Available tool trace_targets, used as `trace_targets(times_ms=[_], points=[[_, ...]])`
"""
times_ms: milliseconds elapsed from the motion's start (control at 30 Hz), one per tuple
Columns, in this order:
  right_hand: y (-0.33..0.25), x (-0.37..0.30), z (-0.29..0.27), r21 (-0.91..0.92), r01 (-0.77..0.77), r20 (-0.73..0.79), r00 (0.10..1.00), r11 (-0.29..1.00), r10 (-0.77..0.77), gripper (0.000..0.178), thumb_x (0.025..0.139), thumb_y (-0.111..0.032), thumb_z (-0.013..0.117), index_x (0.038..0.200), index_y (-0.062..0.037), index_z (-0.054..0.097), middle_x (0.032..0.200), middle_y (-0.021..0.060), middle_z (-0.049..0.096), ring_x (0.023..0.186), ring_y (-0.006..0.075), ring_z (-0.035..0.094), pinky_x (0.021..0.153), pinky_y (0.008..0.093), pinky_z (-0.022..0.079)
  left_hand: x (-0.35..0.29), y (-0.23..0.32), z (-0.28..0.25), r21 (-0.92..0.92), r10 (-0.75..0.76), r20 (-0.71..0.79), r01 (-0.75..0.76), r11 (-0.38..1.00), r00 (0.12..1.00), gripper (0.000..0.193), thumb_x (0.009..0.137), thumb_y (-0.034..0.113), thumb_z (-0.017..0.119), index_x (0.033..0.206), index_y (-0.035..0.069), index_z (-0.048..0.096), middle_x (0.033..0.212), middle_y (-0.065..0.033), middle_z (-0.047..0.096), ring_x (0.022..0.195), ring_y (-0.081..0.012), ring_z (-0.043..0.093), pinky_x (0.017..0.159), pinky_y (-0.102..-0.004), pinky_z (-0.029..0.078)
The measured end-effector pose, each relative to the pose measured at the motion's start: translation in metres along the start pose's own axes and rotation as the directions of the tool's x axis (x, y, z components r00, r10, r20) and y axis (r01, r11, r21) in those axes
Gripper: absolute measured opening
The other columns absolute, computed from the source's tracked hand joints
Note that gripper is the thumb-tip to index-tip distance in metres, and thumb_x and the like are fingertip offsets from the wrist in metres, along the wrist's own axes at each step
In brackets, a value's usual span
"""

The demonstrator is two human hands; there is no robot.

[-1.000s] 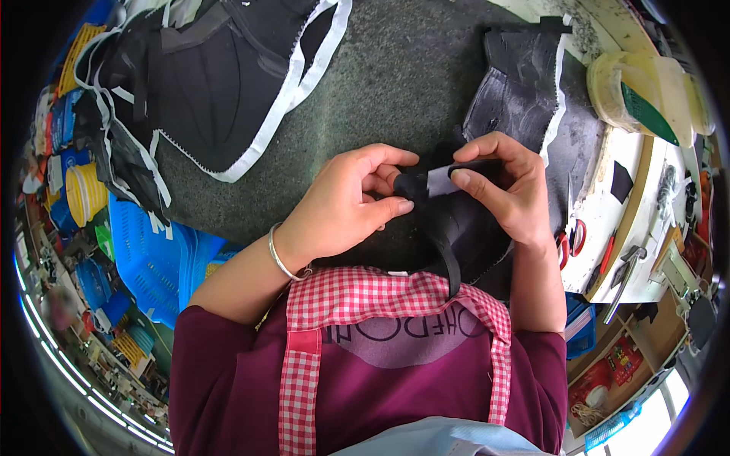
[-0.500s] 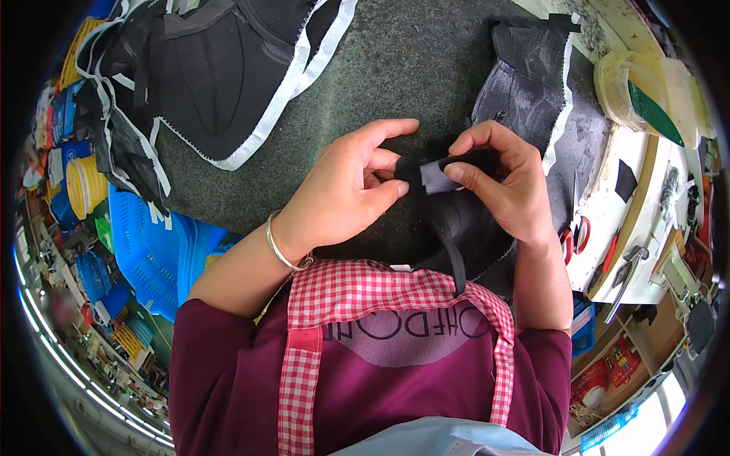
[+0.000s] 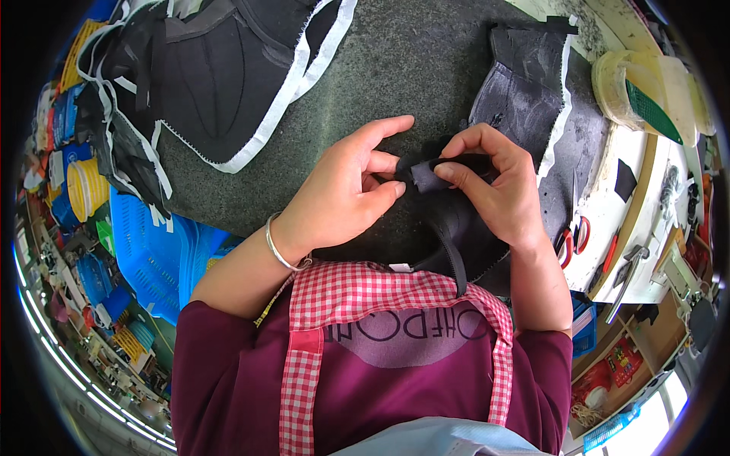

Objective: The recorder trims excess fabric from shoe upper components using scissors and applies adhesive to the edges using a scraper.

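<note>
Between my hands is a piece of black fabric point(image 3: 456, 220), partly draped down against the apron, with a narrow black strip hanging from it. My right hand point(image 3: 502, 190) pinches it between thumb and forefinger, and a small dark-grey end point(image 3: 428, 178) sticks out from that grip toward the left. Facing it, my left hand point(image 3: 338, 186) has its thumb and curled fingers closed on the fabric's left edge, while the forefinger stretches out above. Both hands hover low over the near part of the dark table point(image 3: 395, 68). The fabric inside the left fingers is mostly hidden.
Black sewn pieces with white edging point(image 3: 220, 83) lie at the far left; another black piece point(image 3: 525, 91) is at the far right. Beyond it stands a yellowish tub point(image 3: 616, 91). Red-handled scissors point(image 3: 582, 234) lie right of my arm. Blue baskets point(image 3: 148, 251) sit left below the table.
My right hand has shifted slightly left, bringing the grey end closer to my left fingertips and tilting it. My left hand has barely moved.
</note>
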State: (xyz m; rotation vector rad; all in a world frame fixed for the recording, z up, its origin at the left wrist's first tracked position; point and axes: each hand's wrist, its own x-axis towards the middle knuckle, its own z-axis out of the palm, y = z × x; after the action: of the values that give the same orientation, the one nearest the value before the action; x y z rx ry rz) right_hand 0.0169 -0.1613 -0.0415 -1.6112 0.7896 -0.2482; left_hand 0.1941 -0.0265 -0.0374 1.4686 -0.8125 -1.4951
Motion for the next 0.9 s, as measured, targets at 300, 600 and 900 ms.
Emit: trace_targets(times_ms=[300, 600, 900], points=[[0.002, -0.005, 0.010, -0.184, 0.116, -0.053, 0.990, 0.976, -0.128, 0.017, 0.080, -0.006, 0.076, 0.093, -0.0046, 0.065, 0.081, 0.0092, 0.071, 0.069, 0.0205, 0.071, 0.063, 0.0302, 0.054, 0.000, 0.011, 0.004, 0.085, 0.001, -0.044, 0.003, 0.996, 0.999, 0.071, 0.085, -0.002, 0.067, 0.148, 0.001, 0.035, 0.080, 0.0003, 0.065, 0.067, 0.0000, 0.051, 0.058, -0.0170, 0.041], [0.013, -0.018, 0.010, -0.184, 0.194, -0.198, 0.953, 0.964, -0.229, 0.019, 0.079, -0.004, 0.078, 0.093, -0.0028, 0.065, 0.080, 0.0085, 0.069, 0.067, 0.0162, 0.069, 0.059, 0.0274, 0.053, 0.008, -0.003, 0.018, 0.306, 0.147, -0.230, -0.072, 0.949, 0.962, 0.057, 0.080, -0.001, 0.077, 0.125, 0.006, 0.043, 0.069, -0.0036, 0.063, 0.058, -0.0049, 0.057, 0.051, -0.0192, 0.043], [0.013, -0.022, 0.002, -0.297, 0.205, -0.203, 0.941, 0.933, -0.272, 0.010, 0.080, -0.001, 0.078, 0.084, -0.0024, 0.068, 0.072, 0.0049, 0.063, 0.057, 0.0094, 0.060, 0.051, 0.0228, 0.046, 0.006, -0.001, 0.018, 0.315, 0.118, -0.221, -0.044, 0.948, 0.968, 0.055, 0.079, -0.001, 0.076, 0.121, 0.005, 0.041, 0.067, -0.0011, 0.060, 0.058, -0.0036, 0.056, 0.050, -0.0187, 0.042]])
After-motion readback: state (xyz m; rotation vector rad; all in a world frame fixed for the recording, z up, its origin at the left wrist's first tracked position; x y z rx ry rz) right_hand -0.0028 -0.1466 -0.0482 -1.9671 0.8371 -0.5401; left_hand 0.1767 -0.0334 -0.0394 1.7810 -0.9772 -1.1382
